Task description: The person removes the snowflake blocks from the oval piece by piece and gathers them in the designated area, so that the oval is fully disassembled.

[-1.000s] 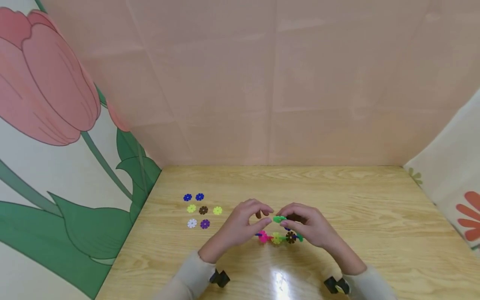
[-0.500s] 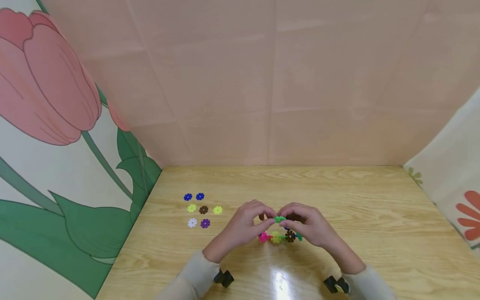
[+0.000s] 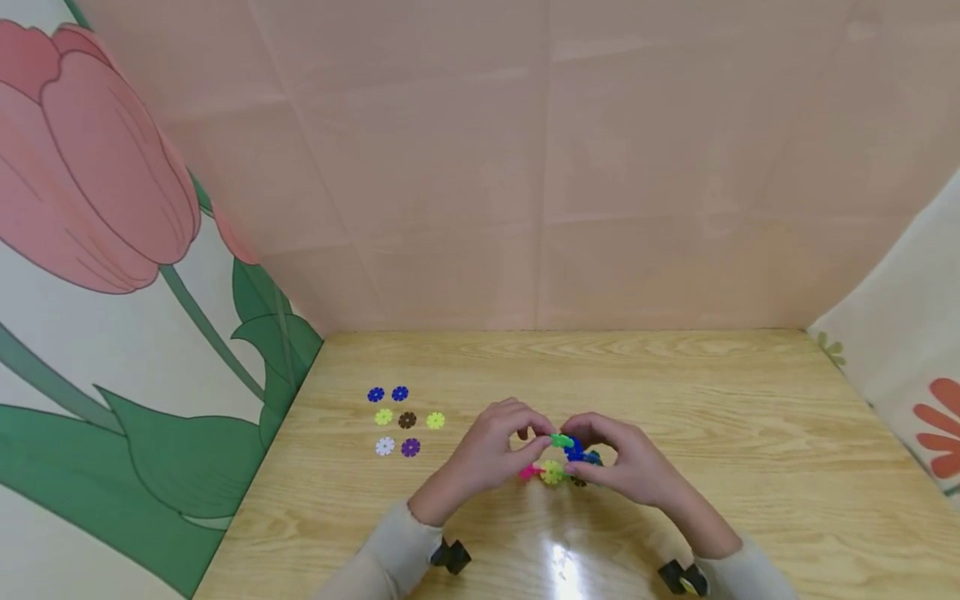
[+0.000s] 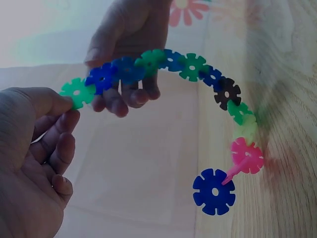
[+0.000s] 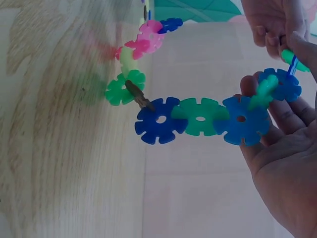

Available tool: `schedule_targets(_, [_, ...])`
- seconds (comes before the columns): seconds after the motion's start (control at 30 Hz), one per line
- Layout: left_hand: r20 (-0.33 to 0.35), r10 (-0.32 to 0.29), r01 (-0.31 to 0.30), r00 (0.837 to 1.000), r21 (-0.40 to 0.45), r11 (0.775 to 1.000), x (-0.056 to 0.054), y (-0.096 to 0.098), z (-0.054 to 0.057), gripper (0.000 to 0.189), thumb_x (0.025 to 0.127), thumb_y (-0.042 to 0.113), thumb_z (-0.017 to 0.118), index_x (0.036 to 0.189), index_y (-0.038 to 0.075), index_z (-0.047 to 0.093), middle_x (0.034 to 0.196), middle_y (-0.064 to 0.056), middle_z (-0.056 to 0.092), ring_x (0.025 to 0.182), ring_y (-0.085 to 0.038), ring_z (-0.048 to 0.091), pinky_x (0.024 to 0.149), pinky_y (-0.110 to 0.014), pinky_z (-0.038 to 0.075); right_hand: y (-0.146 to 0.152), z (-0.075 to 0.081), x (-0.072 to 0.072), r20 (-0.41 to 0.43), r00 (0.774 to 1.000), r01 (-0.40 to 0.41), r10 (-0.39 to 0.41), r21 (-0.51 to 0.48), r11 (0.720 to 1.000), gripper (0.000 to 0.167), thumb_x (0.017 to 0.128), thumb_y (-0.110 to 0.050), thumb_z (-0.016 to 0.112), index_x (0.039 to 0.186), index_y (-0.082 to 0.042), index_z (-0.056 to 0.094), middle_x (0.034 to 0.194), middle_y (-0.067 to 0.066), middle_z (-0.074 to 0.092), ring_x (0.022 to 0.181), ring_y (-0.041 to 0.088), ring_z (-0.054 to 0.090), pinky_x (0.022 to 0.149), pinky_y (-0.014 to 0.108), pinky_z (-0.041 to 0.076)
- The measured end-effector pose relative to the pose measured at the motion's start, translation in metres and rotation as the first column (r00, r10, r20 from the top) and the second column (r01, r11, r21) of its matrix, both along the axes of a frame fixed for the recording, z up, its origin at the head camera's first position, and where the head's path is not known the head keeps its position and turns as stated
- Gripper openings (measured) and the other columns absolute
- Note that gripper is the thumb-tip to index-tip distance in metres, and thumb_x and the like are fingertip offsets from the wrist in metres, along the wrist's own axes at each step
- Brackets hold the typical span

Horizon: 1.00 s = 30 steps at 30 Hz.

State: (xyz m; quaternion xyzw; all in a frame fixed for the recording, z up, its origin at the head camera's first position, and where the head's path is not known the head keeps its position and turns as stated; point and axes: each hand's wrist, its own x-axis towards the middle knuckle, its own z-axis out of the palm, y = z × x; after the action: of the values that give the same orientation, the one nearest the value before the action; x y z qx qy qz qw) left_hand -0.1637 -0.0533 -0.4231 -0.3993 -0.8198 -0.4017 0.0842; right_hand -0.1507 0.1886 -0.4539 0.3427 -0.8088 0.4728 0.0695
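A green disc [image 4: 80, 99], the end of a chain [image 4: 186, 70], was pinched by the left hand [image 3: 491, 450]. The chain was curved past the right hand [image 3: 633, 462], whose thumb and fingers were parted around it; contact could not be told for certain. Loose discs [image 3: 403, 422] were laid on the tabletop [image 3: 705, 375], left of the left hand.

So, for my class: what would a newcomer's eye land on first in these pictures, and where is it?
Probably the huge pink tulip, upper left in the head view. Next, the curved chain of bright flower-shaped discs, its green end pinched by the left hand, the right hand close by. Then seven loose discs laid out on the table, left of both hands.
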Motion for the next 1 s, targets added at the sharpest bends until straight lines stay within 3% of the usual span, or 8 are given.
schedule_targets(0.13, [0.003, 0.005, -0.005, 1.000, -0.009, 1.000, -0.0003, -0.0005, 0.0006, 0.005, 0.095, 0.014, 0.071, 0.101, 0.013, 0.072, 0.094, 0.005, 0.071, 0.086, -0.018, 0.062, 0.079, -0.029, 0.052, 0.0003, -0.0027, -0.0001, -0.002, 1.000, 0.000, 0.000, 0.002, 1.000, 0.034, 0.088, -0.008, 0.079, 0.118, -0.016, 0.066, 0.103, 0.003, 0.073, 0.091, 0.010, 0.069, 0.085, 0.031, 0.057])
schedule_targets(0.23, [-0.029, 0.001, -0.002, 1.000, -0.029, 1.000, -0.0009, -0.0007, 0.0013, 0.006, 0.094, 0.014, 0.072, 0.100, 0.014, 0.072, 0.094, 0.006, 0.071, 0.087, -0.016, 0.061, 0.080, -0.026, 0.050, -0.0003, -0.0031, -0.0005, -0.021, 1.000, -0.009, 0.009, -0.017, 1.000, 0.032, 0.089, -0.006, 0.078, 0.117, -0.016, 0.066, 0.101, 0.005, 0.073, 0.090, 0.010, 0.070, 0.085, 0.029, 0.057])
schedule_targets(0.4, [-0.101, -0.021, 0.014, 0.995, -0.072, 0.997, -0.0027, 0.0016, -0.0004, 0.013, 0.093, 0.020, 0.075, 0.104, 0.015, 0.073, 0.097, 0.007, 0.072, 0.088, -0.012, 0.061, 0.083, -0.018, 0.043, -0.0025, -0.0030, -0.0011, -0.050, 0.999, -0.013, 0.012, -0.036, 0.999, 0.032, 0.088, -0.004, 0.078, 0.115, -0.015, 0.068, 0.100, -0.001, 0.074, 0.088, 0.010, 0.070, 0.081, 0.028, 0.057])
schedule_targets(0.67, [-0.159, -0.004, -0.014, 0.987, -0.113, 0.994, -0.0027, 0.0045, -0.0012, 0.014, 0.094, 0.025, 0.074, 0.103, 0.014, 0.075, 0.096, 0.007, 0.072, 0.094, -0.005, 0.059, 0.086, -0.018, 0.046, -0.0055, -0.0033, -0.0002, -0.063, 0.998, 0.013, -0.014, -0.022, 1.000, 0.032, 0.086, -0.006, 0.080, 0.114, -0.017, 0.069, 0.096, -0.009, 0.073, 0.084, 0.007, 0.069, 0.077, 0.028, 0.057])
schedule_targets(1.0, [-0.276, -0.015, -0.016, 0.961, -0.112, 0.994, -0.0033, 0.0061, 0.0014, 0.006, 0.095, 0.018, 0.073, 0.098, 0.013, 0.075, 0.096, 0.004, 0.074, 0.092, -0.009, 0.061, 0.084, -0.015, 0.047, -0.0092, -0.0017, 0.0016, -0.103, 0.994, 0.039, -0.042, -0.027, 0.999, 0.034, 0.083, -0.003, 0.082, 0.114, -0.012, 0.071, 0.098, -0.003, 0.075, 0.085, 0.009, 0.070, 0.075, 0.029, 0.057])
